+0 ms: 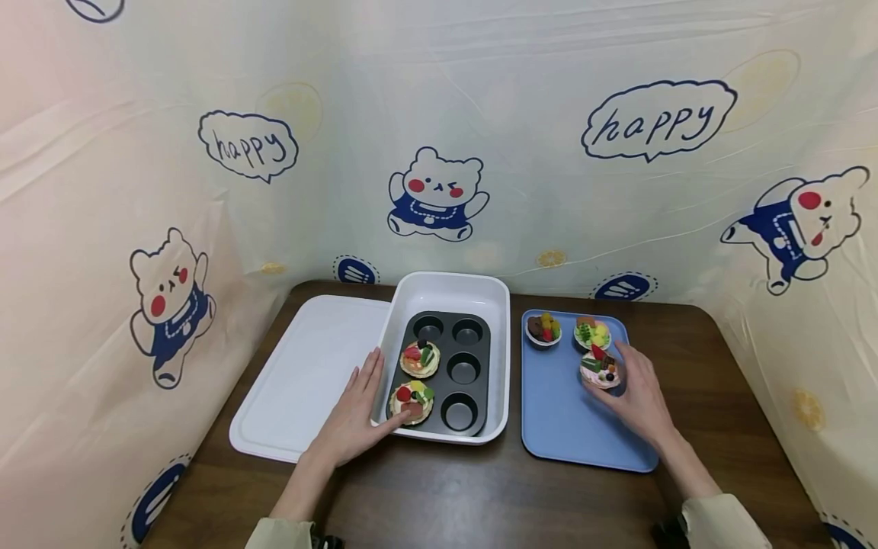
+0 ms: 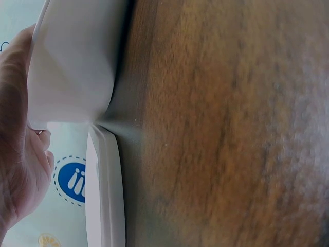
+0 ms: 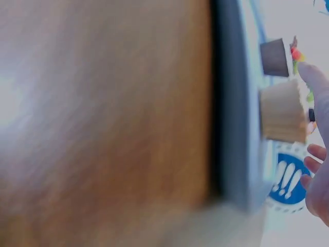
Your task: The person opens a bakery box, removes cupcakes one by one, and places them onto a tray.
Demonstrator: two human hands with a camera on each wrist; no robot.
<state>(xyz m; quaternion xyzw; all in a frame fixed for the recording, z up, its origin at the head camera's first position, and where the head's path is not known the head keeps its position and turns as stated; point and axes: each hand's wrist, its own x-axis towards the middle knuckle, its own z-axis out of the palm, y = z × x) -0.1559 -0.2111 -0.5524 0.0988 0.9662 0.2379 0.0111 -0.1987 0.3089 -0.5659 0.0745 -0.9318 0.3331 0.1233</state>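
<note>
In the head view my left hand rests along the left rim of a deep white tray, fingers straight, thumb reaching over the near corner. Inside that tray sits a dark muffin pan. Two fruit-topped toy tarts, a nearer one and a farther one, fill cups of its left column. My right hand spreads thumb and fingers around a cream-topped toy cupcake on the blue tray. From the right wrist, the tan cupcake stands on that tray with a gap to the lower fingers.
Farther back on the blue tray are a chocolate-and-fruit cupcake and a green-and-yellow-topped cupcake. A flat white board lies left of the deep tray, partly under it. A printed curtain encloses the brown table.
</note>
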